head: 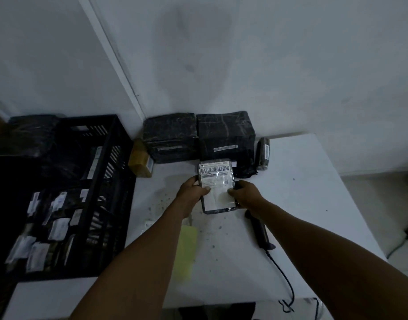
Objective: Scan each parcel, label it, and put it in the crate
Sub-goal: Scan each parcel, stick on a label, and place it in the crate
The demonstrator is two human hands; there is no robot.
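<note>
Where two white walls (pixel 267 65) meet, a white table (pixel 302 204) carries a black crate (pixel 101 158) left of the grip. Both arms reach forward. Left hand (pixel 193 192) and right hand (pixel 247 192) pinch a labelled parcel (pixel 218 188) by its side edges, thumbs on top.

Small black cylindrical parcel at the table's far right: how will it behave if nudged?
The small black cylindrical parcel looks rounded, so it probably rolls sideways. Its plastic wrap seems glossy, perhaps slippery. It looks small, likely light.
</note>
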